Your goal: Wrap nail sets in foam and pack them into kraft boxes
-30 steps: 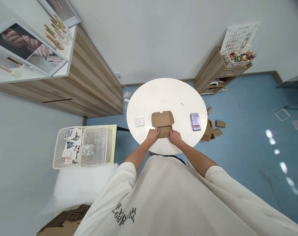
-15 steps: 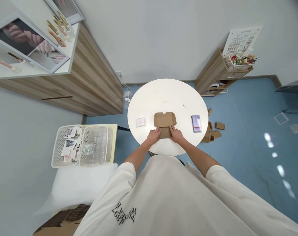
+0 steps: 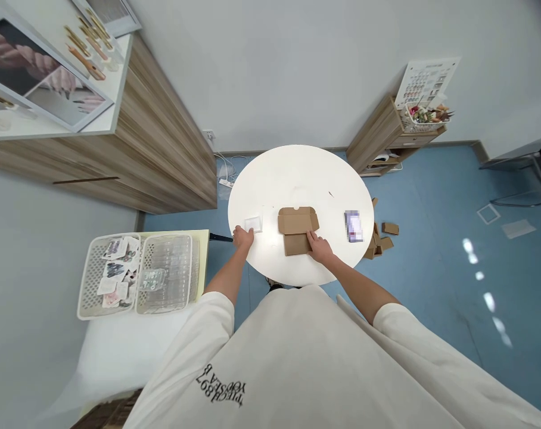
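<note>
An open brown cardboard box (image 3: 298,221) lies in the middle of the white round table, its tabbed lid folded back away from me. My right hand (image 3: 319,246) holds the box by its right edge, near the fold. To the left, my left hand (image 3: 242,237) is at the near side of a small stack of white square sheets (image 3: 253,224), fingers apart, with thumb close to its lower edge. Whether it touches the stack is hard to see. A purple pack (image 3: 353,226), blurred by pixels, lies on the table's right side.
Folded cardboard boxes (image 3: 378,241) lie on the floor right of the table (image 3: 297,170). White baskets (image 3: 165,238) with cards and clear plastic cases stand at the left. A wooden cabinet (image 3: 163,131) is behind left, a smaller shelf unit (image 3: 373,140) behind right.
My left hand has let go of the box and moved left to the white stack. My right hand stays at the box's right side. The view has shifted slightly.
</note>
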Tool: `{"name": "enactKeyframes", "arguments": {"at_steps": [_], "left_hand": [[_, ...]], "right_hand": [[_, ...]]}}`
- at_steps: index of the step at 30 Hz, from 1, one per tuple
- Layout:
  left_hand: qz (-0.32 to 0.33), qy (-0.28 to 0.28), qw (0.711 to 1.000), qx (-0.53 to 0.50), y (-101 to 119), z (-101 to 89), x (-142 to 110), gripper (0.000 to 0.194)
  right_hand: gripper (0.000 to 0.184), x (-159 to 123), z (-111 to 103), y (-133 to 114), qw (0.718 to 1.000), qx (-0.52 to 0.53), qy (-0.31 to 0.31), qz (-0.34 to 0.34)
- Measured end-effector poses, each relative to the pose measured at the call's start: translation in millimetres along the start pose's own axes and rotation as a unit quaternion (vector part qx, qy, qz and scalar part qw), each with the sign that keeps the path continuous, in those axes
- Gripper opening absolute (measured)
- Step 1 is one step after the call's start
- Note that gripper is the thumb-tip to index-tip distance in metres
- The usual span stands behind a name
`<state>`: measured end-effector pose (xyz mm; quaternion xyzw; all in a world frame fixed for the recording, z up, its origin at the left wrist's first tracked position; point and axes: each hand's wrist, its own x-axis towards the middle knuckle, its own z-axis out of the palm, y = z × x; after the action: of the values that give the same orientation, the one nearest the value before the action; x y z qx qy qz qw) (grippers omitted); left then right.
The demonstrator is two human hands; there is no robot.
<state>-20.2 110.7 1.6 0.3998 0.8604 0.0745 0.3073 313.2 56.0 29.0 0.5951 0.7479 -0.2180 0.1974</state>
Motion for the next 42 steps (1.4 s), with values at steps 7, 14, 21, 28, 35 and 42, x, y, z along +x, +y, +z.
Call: {"name": "enactKeyframes", "arguments": {"at_steps": [7, 14, 21, 28, 35, 42], "left_hand": [[-0.037, -0.026, 0.999, -0.009, 7, 7.4, 15, 0.063], [-0.004, -0.049, 0.998, -0.039, 4, 16.3, 26, 0.042], [0.044, -0.046, 0.983, -0.171, -1, 18.1, 8, 0.023], [0.205, -0.067, 0.968, -0.126, 33, 10.7, -40, 0.032], [0.314, -0.131, 0.935, 0.102, 68, 49.5, -99, 0.028], [0.367, -0.183, 0.886, 0.217, 94, 82.9, -117, 0.034]], "right_hand": [[0.094, 0, -1, -3, 1.000, 0.011, -0.005, 0.013], [0.095, -1, 0, -3, 1.000, 0.010, 0.004, 0.016], [0.099, -2, 2, 0, 1.000, 0.024, 0.016, 0.011], [0.111, -3, 9, 10, 0.997, 0.058, 0.058, -0.009], [0.116, -3, 15, 19, 0.991, 0.105, 0.079, -0.022], [0.117, -2, 20, 23, 0.986, 0.138, 0.092, -0.034]]}}
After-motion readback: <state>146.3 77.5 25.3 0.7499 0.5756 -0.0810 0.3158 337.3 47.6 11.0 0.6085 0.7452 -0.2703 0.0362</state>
